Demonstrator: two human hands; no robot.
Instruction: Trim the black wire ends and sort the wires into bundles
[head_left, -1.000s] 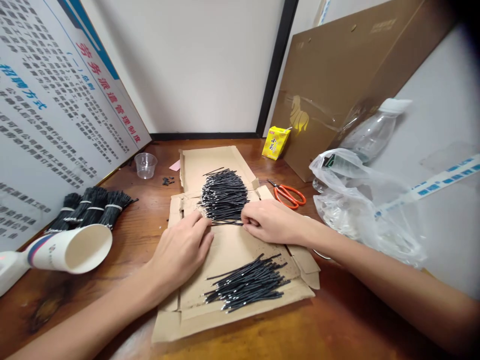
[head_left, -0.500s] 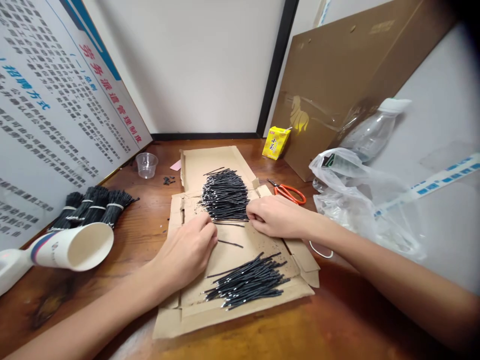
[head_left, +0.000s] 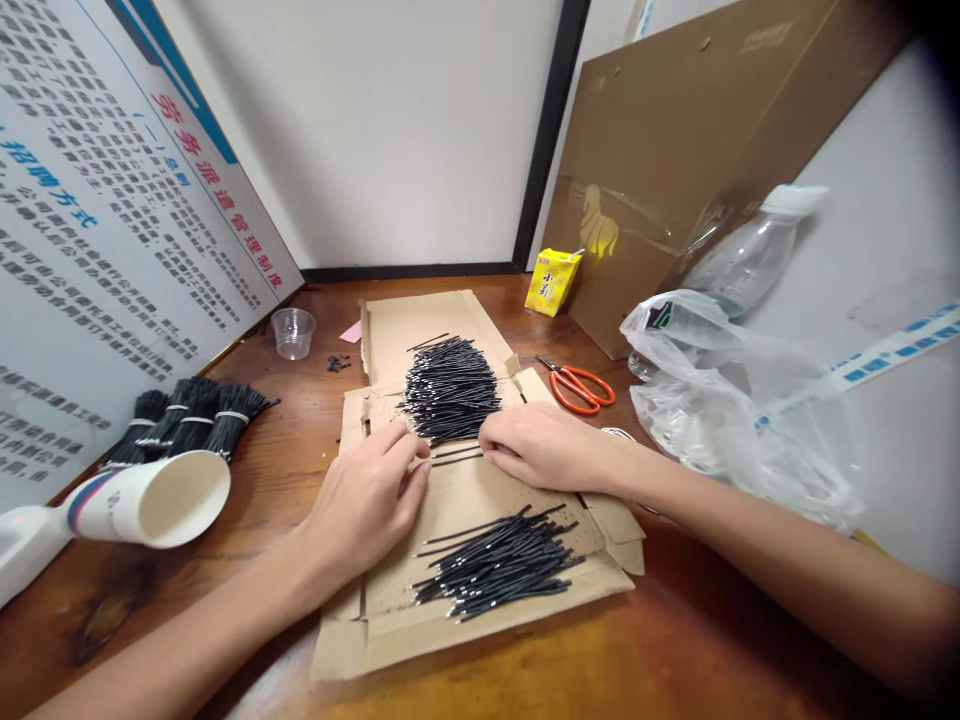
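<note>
Two short black wires point(head_left: 459, 459) lie nearly level between my hands, just in front of a dense pile of black wires point(head_left: 451, 390). My left hand point(head_left: 375, 478) is curled at their left end; its fingertips are partly hidden, so I cannot make out what it grips. At the right end, my right hand point(head_left: 541, 445) has its fingers closed on a wire, touching the pile's lower right edge. Nearer to me lies a looser heap of black wires point(head_left: 499, 565) with pale tips. Both groups rest on a flattened cardboard sheet point(head_left: 397, 630).
Left stand banded wire bundles point(head_left: 196, 420), a tipped paper cup point(head_left: 150, 497) and a clear plastic cup point(head_left: 293, 333). Orange-handled scissors point(head_left: 581, 390), a yellow drink carton point(head_left: 553, 282), a plastic bag point(head_left: 720, 400) and a bottle point(head_left: 757, 250) are on the right.
The single wire at my left hand has left the middle of the cardboard, and another wire shows on the near heap. My left hand rose slightly; my right hand shifted left and a little nearer.
</note>
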